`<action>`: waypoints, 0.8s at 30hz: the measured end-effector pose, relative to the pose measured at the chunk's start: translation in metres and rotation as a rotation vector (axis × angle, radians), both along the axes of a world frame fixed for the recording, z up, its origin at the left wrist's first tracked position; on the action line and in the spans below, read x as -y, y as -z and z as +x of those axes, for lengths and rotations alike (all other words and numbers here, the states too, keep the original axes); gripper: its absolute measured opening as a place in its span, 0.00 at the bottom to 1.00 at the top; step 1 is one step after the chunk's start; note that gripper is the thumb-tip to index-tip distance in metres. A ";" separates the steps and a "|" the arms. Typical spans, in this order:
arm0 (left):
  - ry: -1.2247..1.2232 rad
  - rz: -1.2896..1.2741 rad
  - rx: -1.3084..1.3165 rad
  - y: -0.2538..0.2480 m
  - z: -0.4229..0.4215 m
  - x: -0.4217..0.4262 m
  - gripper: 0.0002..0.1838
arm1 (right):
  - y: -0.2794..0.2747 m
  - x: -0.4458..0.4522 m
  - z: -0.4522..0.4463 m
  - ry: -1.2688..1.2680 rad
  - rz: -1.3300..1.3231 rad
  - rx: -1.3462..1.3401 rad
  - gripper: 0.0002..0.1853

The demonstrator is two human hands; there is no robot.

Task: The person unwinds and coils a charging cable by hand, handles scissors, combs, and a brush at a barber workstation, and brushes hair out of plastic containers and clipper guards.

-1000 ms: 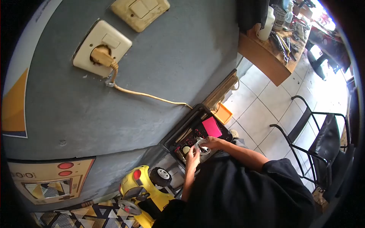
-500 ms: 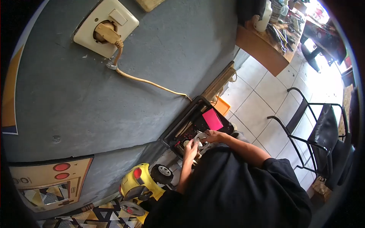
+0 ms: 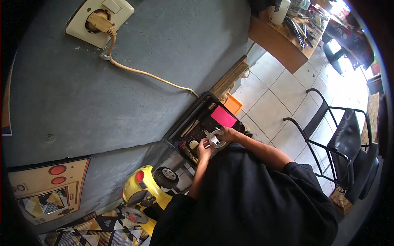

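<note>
Between my two hands is a pale ring-shaped coil (image 3: 217, 144), with a white piece showing at its middle; its exact kind is too small to make out. My left hand (image 3: 203, 150) grips its near left side with bent fingers. On the right side, my right hand (image 3: 230, 134) is closed on the rim. Both hands are above a black tray (image 3: 174, 130). Inside the tray lie a bright pink sheet (image 3: 223, 117), a thin wooden stick (image 3: 189, 128) and a cream rounded piece (image 3: 193, 144) close to my left hand.
A grey wall with a socket and beige cable (image 3: 150, 75) borders the tray. The yellow toy car (image 3: 143, 186) stands at lower left. To the right is a black metal-framed chair (image 3: 344, 135); a cluttered wooden table (image 3: 279, 39) stands at the back.
The view has shifted, so the surroundings appear farther left and up. My hands have turned the coil, and its ring and white middle face the camera more.
</note>
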State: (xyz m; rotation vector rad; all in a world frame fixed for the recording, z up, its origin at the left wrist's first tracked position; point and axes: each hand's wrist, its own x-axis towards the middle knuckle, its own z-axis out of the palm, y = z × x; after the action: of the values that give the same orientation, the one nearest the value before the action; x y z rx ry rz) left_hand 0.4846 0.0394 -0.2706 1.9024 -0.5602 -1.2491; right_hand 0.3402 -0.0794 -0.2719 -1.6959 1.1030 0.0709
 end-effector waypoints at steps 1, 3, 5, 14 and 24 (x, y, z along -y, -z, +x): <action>-0.005 0.005 0.001 0.004 0.000 -0.005 0.24 | 0.003 0.000 0.000 -0.014 0.010 -0.001 0.29; -0.104 -0.005 -0.148 0.003 0.002 -0.011 0.23 | 0.007 -0.002 -0.001 -0.037 0.023 -0.002 0.27; -0.103 0.077 -0.184 -0.004 0.002 -0.012 0.24 | 0.008 -0.001 -0.002 -0.143 -0.011 0.077 0.24; -0.073 -0.005 -0.132 0.020 0.004 -0.022 0.20 | 0.008 0.005 0.010 -0.197 -0.158 0.191 0.37; -0.052 0.019 -0.065 -0.009 -0.001 0.001 0.18 | 0.027 0.004 0.024 -0.367 0.052 -0.042 0.56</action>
State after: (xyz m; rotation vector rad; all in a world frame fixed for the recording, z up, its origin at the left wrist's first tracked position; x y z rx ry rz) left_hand 0.4834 0.0382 -0.2613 1.8734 -0.4635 -1.2817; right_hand 0.3646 -0.0835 -0.2993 -1.8382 0.8010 0.3658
